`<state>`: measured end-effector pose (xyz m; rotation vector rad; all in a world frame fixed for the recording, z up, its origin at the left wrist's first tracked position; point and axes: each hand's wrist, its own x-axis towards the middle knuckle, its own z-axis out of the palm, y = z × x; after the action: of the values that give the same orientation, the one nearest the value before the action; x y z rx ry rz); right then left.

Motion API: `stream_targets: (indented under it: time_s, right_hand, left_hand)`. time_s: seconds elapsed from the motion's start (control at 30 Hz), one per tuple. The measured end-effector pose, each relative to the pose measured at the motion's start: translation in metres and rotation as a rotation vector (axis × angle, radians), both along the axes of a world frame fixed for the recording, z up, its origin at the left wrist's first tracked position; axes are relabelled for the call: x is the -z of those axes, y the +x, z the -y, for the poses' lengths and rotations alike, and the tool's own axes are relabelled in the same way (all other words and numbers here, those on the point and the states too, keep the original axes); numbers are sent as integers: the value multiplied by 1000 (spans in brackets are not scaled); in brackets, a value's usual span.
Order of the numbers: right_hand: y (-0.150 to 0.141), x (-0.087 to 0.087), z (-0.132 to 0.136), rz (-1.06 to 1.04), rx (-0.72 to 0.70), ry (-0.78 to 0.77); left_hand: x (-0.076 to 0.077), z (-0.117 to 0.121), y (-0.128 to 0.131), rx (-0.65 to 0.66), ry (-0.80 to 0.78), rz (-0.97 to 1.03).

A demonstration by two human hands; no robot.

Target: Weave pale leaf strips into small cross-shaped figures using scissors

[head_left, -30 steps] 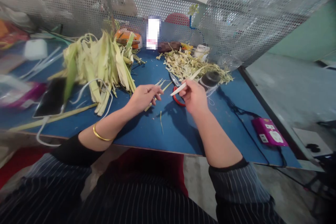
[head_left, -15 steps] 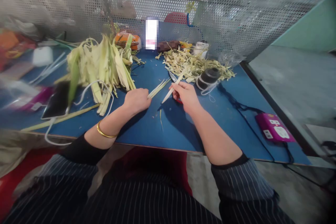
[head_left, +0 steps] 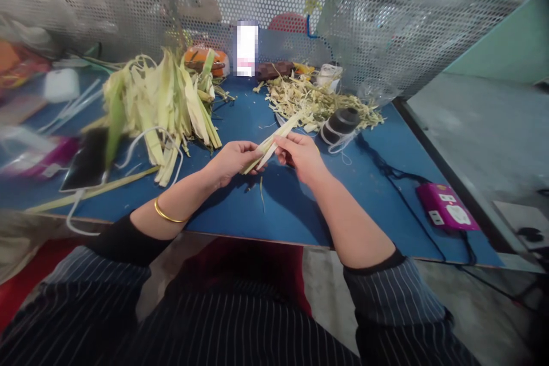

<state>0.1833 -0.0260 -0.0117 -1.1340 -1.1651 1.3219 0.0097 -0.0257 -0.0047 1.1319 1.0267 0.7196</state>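
Note:
My left hand (head_left: 234, 163) is closed on a bundle of thin, pale corn husk strips (head_left: 254, 164), thumb on top. Beside it, my right hand (head_left: 303, 157) pinches a wider cream husk strip (head_left: 289, 124), which lies against the bundle. Grey scissor blades (head_left: 281, 119) show just behind the right fingers; their handle is hidden, and whether the hand holds them I cannot tell. A pile of long corn husks (head_left: 158, 103) lies left of the hands. Behind the right hand spreads a heap of husk scraps (head_left: 300, 97), with a black thread spool (head_left: 341, 124) at its front.
On the blue table (head_left: 274, 217) a dark phone (head_left: 84, 163) with a white cable lies at the left. A purple power strip (head_left: 446, 206) with black cords sits at the right. A lit screen (head_left: 247, 48) stands at the back before the perforated metal panel (head_left: 274, 6).
The two hands have come together: my right hand has brought its wide strip against the bundle in my left. The red scissor handle seen under the right hand earlier is now out of sight.

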Motion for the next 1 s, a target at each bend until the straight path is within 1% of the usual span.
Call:
stream_targets:
  time_s: [0.1,0.17,0.27,0.37,0.47,0.57,0.67,0.73,0.77,0.83,0.9,0.93,1.0]
  right_hand:
    - [-2,2,0,69,4,32]
    - [-4,4,0,187,36,107]
    - [-5,7,0,400,84,220]
    - [-4,8,0,528,93,264]
    - [-5,7,1,602,84,298]
    - [-5,8,2,622,65,317]
    - [-6,10,2,646,103,348]
    - [-6,9,2,676,138,382]
    - [-6,8,2,689,155,398]
    - [-6,5,3,691,181,415]
    - [-6,1,5,659,178,423]
    - [-7,0,7,644,161,435]
    - [-8,-3,11,642,81,484]
  left_hand:
    - [0,1,1,6,-84,94]
    - [-1,1,2,21,-153,150]
    - [-2,3,3,12,-227,178]
    - [-3,4,4,19,-293,191]
    - [-3,5,4,59,-367,226]
    - [-1,4,2,102,-411,266]
    - [2,2,0,145,-411,319]
    - [2,2,-1,152,-411,329]
    - [2,1,-1,134,-410,326]
    - [0,0,-1,51,-374,358]
    - [-3,-1,-1,-60,-293,470]
    - [-4,-1,0,-110,-246,537]
    - [-6,-2,0,-176,-170,646]
